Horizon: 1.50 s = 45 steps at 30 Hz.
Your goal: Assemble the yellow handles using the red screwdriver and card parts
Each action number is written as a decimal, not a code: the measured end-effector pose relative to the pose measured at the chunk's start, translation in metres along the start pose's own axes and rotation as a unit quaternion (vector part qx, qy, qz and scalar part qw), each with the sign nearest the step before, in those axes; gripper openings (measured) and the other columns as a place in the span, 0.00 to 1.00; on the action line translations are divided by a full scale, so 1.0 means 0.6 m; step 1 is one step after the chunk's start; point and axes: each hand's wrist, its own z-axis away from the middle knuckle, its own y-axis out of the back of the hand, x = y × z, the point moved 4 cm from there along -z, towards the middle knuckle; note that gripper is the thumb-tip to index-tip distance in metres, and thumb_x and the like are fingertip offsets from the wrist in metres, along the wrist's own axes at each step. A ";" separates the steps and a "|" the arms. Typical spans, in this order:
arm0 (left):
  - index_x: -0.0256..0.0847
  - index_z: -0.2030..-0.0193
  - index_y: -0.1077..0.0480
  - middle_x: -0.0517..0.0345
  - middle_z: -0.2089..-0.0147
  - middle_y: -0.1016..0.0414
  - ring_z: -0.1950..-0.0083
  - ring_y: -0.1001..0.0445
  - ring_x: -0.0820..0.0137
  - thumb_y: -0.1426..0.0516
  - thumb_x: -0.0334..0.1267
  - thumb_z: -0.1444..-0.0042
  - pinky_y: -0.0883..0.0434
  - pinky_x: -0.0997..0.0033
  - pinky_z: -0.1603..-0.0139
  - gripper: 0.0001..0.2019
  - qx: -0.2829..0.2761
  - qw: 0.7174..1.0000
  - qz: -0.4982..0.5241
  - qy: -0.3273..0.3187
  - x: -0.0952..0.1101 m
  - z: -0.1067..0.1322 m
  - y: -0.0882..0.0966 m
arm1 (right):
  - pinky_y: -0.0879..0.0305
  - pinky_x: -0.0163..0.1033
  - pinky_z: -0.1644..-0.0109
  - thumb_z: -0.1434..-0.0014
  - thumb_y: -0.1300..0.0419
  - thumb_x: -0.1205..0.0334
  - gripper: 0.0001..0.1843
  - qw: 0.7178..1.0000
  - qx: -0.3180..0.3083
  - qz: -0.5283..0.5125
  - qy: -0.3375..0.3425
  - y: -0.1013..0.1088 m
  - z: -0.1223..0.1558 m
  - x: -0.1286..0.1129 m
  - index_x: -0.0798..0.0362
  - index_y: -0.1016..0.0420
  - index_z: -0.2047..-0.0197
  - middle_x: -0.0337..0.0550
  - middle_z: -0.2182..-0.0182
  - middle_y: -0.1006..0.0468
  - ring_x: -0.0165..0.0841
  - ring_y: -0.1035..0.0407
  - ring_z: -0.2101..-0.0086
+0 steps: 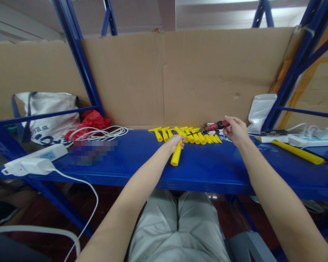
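Observation:
My left hand (175,142) is closed around a yellow plastic tube piece (176,155) whose lower end points toward me over the blue shelf (202,167). My right hand (235,130) grips a red-handled screwdriver (214,126); its dark shaft points left toward the yellow piece. Behind both hands a row of several yellow T-shaped plastic pieces (188,134) lies along the back of the shelf.
A long yellow tube (297,152) and white power strips (311,140) lie at the right. A coiled white cable (101,133), red bag (91,120) and white tote bag (47,114) sit at the left, with a white power strip (32,162). Cardboard (180,76) backs the shelf between blue uprights.

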 end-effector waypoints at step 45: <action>0.40 0.70 0.45 0.69 0.84 0.45 0.88 0.49 0.81 0.53 0.24 0.46 0.49 0.81 0.86 0.08 0.012 1.000 0.012 0.000 0.001 -0.002 0.001 | 0.51 0.27 0.87 0.61 0.29 0.52 0.22 0.996 -0.031 -0.064 -0.060 -0.003 0.002 0.004 0.51 0.39 0.77 0.28 0.88 0.41 0.21 0.47 0.87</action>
